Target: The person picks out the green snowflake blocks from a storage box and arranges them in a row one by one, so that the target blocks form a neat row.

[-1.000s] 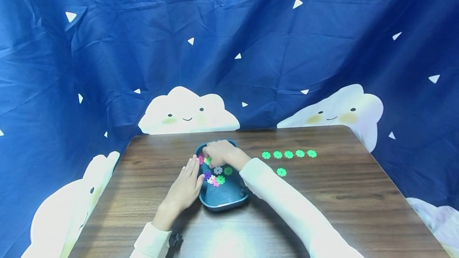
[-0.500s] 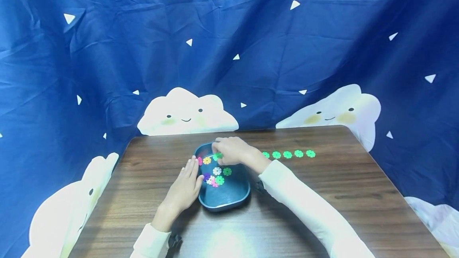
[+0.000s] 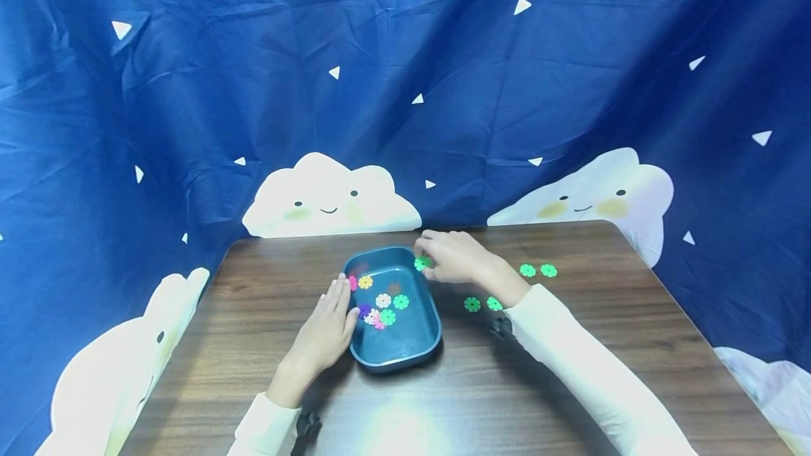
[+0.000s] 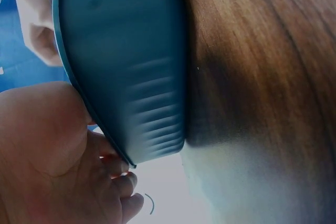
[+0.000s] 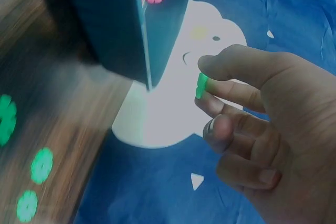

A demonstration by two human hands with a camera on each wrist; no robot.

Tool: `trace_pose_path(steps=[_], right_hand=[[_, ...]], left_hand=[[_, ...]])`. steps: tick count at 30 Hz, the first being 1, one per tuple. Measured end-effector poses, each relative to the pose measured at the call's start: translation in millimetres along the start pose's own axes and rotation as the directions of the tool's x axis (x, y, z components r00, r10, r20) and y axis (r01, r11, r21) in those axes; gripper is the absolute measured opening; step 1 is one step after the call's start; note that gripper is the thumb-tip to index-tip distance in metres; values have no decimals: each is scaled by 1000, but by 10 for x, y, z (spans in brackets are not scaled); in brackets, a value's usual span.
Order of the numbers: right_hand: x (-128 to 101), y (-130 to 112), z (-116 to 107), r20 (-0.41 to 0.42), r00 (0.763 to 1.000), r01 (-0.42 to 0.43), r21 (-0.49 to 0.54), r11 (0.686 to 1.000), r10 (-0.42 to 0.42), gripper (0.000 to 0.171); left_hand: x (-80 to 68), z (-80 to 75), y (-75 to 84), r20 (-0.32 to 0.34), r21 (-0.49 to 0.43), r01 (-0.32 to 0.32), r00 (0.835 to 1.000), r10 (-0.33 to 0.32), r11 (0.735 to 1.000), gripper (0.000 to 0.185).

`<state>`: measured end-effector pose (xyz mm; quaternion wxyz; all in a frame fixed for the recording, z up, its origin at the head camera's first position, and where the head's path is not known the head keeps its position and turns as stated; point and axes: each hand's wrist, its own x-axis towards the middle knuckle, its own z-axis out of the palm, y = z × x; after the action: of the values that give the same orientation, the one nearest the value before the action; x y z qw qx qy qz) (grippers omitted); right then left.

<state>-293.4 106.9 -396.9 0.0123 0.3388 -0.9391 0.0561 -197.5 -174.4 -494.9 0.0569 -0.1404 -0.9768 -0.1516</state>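
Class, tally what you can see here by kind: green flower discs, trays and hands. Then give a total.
Green discs: 7 (4 on the table, 2 in the tray, 1 pinched by the right hand)
Tray: 1
Hands: 2, counting the left hand
Total: 10

Head camera overlooks the table; both wrist cameras closely share the tray (image 3: 405,354).
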Motion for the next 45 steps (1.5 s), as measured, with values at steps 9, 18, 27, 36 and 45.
trace_pose_path(steps=[9,18,27,36,45], right_hand=[[-289,304,-31,-58,997,-44,-19,999,43,25],[-619,573,33,-91,992,-95,-19,995,92,30],[-945,869,179,-85,984,-155,-3,988,154,31],[-1212,1057,342,-51,976,-209,25,978,210,26],[-1371,1135,529,-50,971,-228,79,971,232,22]], left_hand=[[4,14,-19,-8,-7,-4,1000,4,1000,62],[11,23,-21,-22,-13,-7,1000,7,1000,62],[0,-11,0,-12,-23,2,1000,-2,1000,62],[-3,-5,2,9,-12,3,1000,-3,1000,63],[8,1,0,5,-13,8,1000,-8,1000,63]])
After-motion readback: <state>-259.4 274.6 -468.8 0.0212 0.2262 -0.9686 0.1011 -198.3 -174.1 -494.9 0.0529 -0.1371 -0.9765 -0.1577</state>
